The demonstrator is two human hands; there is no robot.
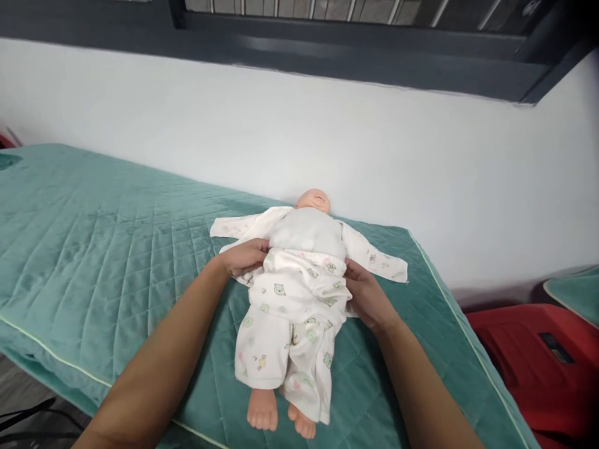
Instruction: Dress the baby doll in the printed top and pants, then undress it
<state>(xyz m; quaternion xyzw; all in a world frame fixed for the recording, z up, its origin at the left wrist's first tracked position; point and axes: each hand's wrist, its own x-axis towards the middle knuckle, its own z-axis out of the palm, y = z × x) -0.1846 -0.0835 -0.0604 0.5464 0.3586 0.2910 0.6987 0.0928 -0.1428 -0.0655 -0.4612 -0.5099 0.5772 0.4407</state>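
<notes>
Left hand [248,255] and right hand [367,292] grasp the pants [299,290] at opposite sides of the waistband. Good handling calls for matched, gentle tension, with the band level and the torso unlifted. The doll [314,200] lies face up on the green mattress [135,249], near the wall [187,125]. Pants: white, small animal prints, creased, both feet exposed. Shirt sleeves [386,266]: spread outward.

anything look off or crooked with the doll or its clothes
Yes, a little. The white top lies spread open around the doll, with no doll hands showing at its sleeve ends. The patterned trousers look bunched and creased, their hems uneven. No spill or damage shows.
</notes>
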